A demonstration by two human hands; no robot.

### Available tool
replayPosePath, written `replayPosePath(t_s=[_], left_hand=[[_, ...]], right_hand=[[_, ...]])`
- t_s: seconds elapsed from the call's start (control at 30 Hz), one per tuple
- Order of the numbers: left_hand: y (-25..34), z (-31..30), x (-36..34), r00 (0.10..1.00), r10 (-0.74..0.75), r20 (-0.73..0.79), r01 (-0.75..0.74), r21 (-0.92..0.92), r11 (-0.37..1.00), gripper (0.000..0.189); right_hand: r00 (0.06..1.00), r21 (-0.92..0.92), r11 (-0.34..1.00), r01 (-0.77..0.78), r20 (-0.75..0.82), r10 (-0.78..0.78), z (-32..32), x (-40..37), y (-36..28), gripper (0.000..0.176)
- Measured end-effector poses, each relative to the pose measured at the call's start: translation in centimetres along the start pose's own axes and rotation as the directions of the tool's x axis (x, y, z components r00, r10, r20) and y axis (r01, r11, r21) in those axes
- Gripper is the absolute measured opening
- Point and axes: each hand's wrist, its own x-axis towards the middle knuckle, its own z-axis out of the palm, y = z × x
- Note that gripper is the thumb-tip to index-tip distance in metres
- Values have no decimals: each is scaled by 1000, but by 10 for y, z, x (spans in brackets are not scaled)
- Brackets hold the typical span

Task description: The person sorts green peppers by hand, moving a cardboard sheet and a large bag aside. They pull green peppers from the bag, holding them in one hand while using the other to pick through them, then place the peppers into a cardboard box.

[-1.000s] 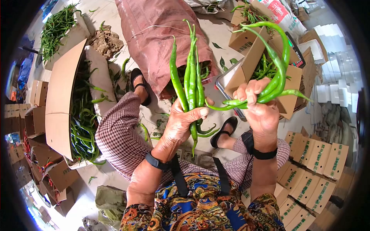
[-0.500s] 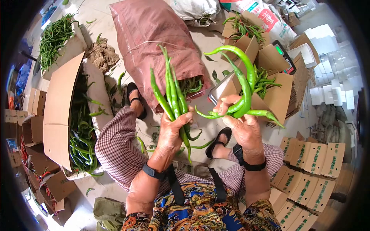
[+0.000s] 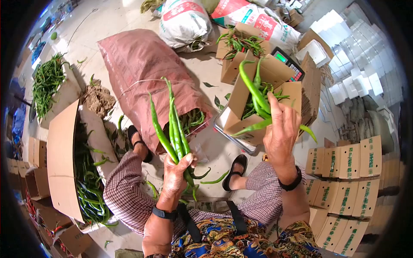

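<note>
My left hand (image 3: 173,175) is closed around a small bunch of long green chili peppers (image 3: 175,131), tips pointing up and away. My right hand (image 3: 282,135) grips several curved green chili peppers (image 3: 254,92) and is over the near side of an open cardboard box (image 3: 235,104). More green peppers lie inside that box. It stands on a weighing scale (image 3: 221,120), whose keypad and lit display (image 3: 282,57) show behind the flaps. The right palm is partly hidden from view.
A large pink woven sack (image 3: 142,73) with peppers at its mouth lies ahead. At left, a big container of peppers (image 3: 92,193) has a cardboard sheet (image 3: 64,159) against it. Another box of peppers (image 3: 241,45) stands behind the scale. Printed cartons (image 3: 344,193) are stacked at right.
My right hand has moved forward with its peppers to the box on the scale. My left hand still holds its bunch, a little lower and further left. The view has shifted.
</note>
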Motion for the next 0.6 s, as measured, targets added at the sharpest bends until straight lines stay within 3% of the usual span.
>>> replayPosePath(t_s=[0.03, 0.23, 0.4, 0.43, 0.5, 0.57, 0.6], left_hand=[[0, 2, 0, 1000, 7, -2, -7, 11, 1000, 46], [-6, 5, 4, 1000, 9, -19, -8, 24, 1000, 39], [-11, 1, 6, 996, -65, 54, 67, -31, 997, 45], [-14, -6, 4, 991, -87, 98, 93, -57, 994, 49], [-12, -5, 3, 981, -108, 164, 133, -149, 980, 56], [-11, -2, 4, 971, -99, 219, 148, -219, 965, 56], [-10, 1, 5, 969, -90, 229, 140, -210, 968, 56]], right_hand=[[998, -240, 969, 58, 3, -59, -4, 2, 6, 65], [1000, -415, 910, -6, -12, 1, -7, 5, 47, 65], [987, -616, 782, -95, 45, 156, 19, 21, 115, 62], [956, -666, 738, -111, 131, 262, 27, 25, 124, 57], [995, -575, 817, -29, 62, 79, 51, 21, 144, 51], [977, -251, 966, -68, 180, 115, 55, 16, 122, 48], [930, -21, 982, -189, 316, 186, 49, 18, 89, 45]])
